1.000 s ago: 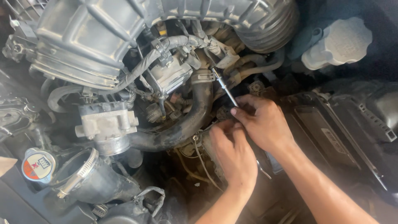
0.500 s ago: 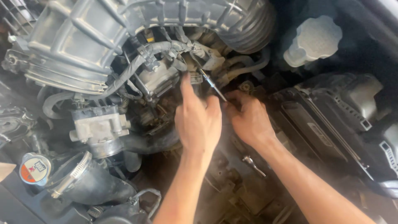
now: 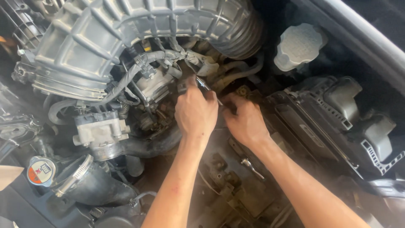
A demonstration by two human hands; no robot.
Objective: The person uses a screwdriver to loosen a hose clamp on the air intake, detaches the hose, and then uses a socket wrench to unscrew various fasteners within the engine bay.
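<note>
- Grip: our left hand (image 3: 195, 113) is curled shut around a slim metal tool (image 3: 205, 87), whose bright shaft shows above the knuckles and slants down to the right between our two hands.
- Our right hand (image 3: 246, 121) lies just beside the left, palm down, fingers bent over the dark parts at the lower end of the tool; we cannot tell whether it grasps anything there.
- Location: the tool sits deep in the engine bay, just below the wrapped wiring bundle (image 3: 168, 57) and to the right of a black rubber hose (image 3: 152, 145).
- Above: a large ribbed grey air intake duct (image 3: 126, 29) spans the top.
- Right: a pale round reservoir cap (image 3: 298, 44) and a black plastic housing (image 3: 337, 114).
- Lower left: a round cap with a red label (image 3: 41, 171) beside a metal hose clamp (image 3: 75, 175).
- Below our right forearm, a small ratchet wrench (image 3: 249, 161) lies on grimy metal.
</note>
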